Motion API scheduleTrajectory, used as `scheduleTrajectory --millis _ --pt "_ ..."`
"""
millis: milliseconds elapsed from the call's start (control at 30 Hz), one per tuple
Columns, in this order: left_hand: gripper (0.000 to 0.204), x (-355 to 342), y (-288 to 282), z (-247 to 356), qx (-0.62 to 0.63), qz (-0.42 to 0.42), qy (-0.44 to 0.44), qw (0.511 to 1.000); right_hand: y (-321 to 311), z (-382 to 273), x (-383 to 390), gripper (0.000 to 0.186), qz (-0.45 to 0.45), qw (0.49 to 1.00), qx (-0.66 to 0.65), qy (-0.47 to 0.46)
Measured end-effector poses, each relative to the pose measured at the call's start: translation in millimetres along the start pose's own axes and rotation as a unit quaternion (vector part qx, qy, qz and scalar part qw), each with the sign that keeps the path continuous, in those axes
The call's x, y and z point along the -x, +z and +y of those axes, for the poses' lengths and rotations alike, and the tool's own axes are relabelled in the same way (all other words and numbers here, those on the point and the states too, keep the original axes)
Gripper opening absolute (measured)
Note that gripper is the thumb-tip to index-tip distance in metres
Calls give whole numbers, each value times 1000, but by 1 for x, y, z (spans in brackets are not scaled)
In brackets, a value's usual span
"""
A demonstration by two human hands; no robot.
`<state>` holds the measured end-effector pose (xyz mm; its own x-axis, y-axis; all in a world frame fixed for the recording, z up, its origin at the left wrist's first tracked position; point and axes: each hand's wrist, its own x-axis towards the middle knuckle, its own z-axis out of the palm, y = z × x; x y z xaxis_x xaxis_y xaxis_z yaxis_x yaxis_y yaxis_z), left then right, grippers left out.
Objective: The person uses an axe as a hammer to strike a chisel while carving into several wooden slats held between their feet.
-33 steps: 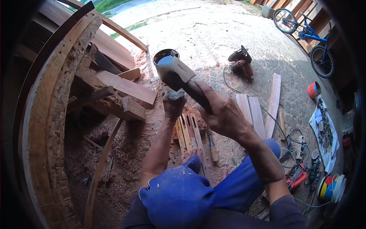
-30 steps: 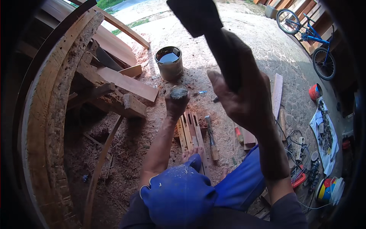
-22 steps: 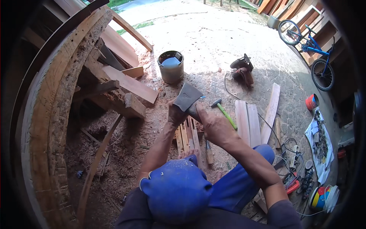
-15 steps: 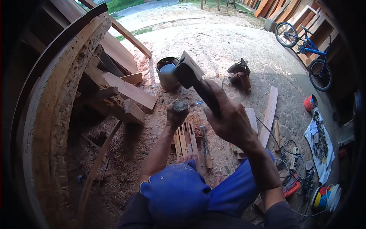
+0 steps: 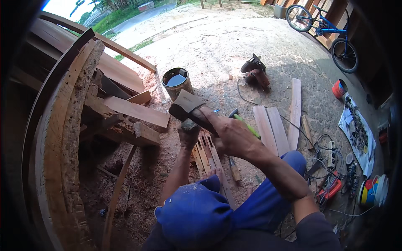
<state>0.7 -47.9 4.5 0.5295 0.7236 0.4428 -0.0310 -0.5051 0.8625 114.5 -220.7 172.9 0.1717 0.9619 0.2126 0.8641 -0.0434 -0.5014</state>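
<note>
My right hand (image 5: pixel 234 136) is closed round the handle of a mallet (image 5: pixel 189 100) with a blocky dark head and a paler flat side. The head is low, just over the round, battered end of a chisel (image 5: pixel 189 125). I cannot tell whether they touch. My left hand (image 5: pixel 187 137) is wrapped round this chisel's handle; its blade is hidden. Beneath lie narrow wooden slats (image 5: pixel 214 157) with long slots cut in them, side by side on the ground. Another chisel (image 5: pixel 235 170) with a wooden handle lies just right of the slats, partly hidden by my right hand.
A can of dark liquid (image 5: pixel 176 81) stands ahead. A green-handled hammer (image 5: pixel 248 124), loose boards (image 5: pixel 268 129) and a corded power saw (image 5: pixel 256 75) lie to the right. A heavy timber bench (image 5: pixel 63 138) fills the left. Cables (image 5: pixel 320 157) tangle at right; a blue bicycle (image 5: pixel 324 30) stands beyond.
The mallet has come down and left from its raised position toward the chisel end. My left hand still grips the chisel. The view has shifted, and the green-handled hammer now shows.
</note>
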Motion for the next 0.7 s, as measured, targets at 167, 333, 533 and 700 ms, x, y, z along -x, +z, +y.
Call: scheduleTrajectory --millis 167,333,533,700 --pt "19 4 -17 -12 44 71 11 996 -85 -57 -45 54 354 911 -87 -192" --pt "18 12 23 -15 53 56 -9 997 21 13 2 57 -6 991 135 19" --pt "28 52 13 20 -26 116 70 990 46 22 45 72 -68 996 -25 52" --pt "29 -84 -23 -87 272 26 -182 944 8 -2 -39 64 -18 999 -23 19"
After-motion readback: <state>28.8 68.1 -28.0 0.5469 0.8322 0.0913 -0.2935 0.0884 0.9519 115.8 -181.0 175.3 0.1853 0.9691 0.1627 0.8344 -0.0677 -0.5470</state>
